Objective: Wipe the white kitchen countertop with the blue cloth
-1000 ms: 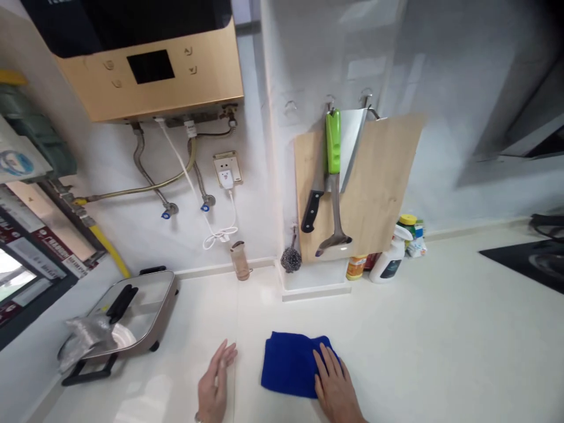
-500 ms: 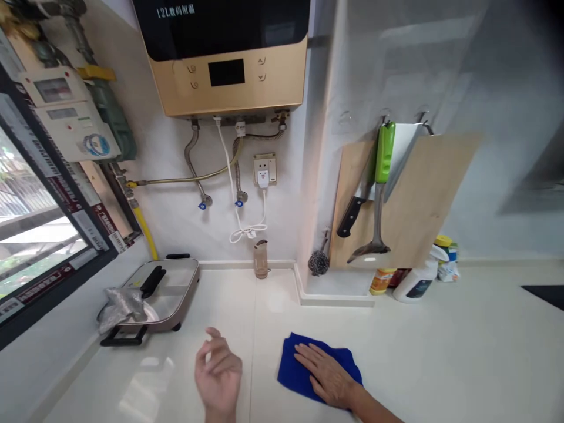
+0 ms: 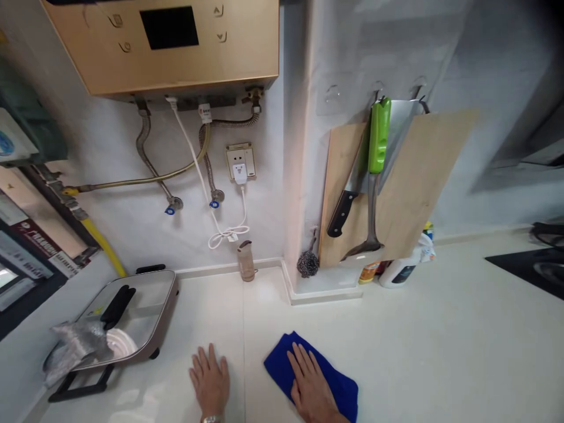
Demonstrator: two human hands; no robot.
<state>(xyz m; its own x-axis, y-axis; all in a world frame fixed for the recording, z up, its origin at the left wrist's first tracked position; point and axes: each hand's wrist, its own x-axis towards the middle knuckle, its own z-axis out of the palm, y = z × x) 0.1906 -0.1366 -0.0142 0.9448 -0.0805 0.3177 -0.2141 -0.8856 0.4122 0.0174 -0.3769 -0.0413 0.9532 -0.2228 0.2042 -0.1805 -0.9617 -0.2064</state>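
Note:
My right hand (image 3: 311,385) lies flat on a blue cloth (image 3: 343,382), fingers stretched out and pressing it against the white countertop (image 3: 423,352). Part of the cloth is covered by the hand. To the left of a seam in the counter, my left hand (image 3: 210,379) is palm down with its fingers spread and nothing in it. Whether that palm touches the surface I cannot tell. A band or watch shows at the left wrist.
An electric pan (image 3: 163,305) with a glass lid stands at the left, crumpled plastic (image 3: 74,346) on it. A small bottle (image 3: 247,263) is by the back wall. Knives, a ladle (image 3: 371,238) and a cutting board (image 3: 409,194) hang on the right. A white bottle (image 3: 399,271) stands behind.
My left hand has turned from palm up with curled fingers to palm down with fingers spread. My right hand and the cloth have shifted slightly. The view has moved closer and tilted down.

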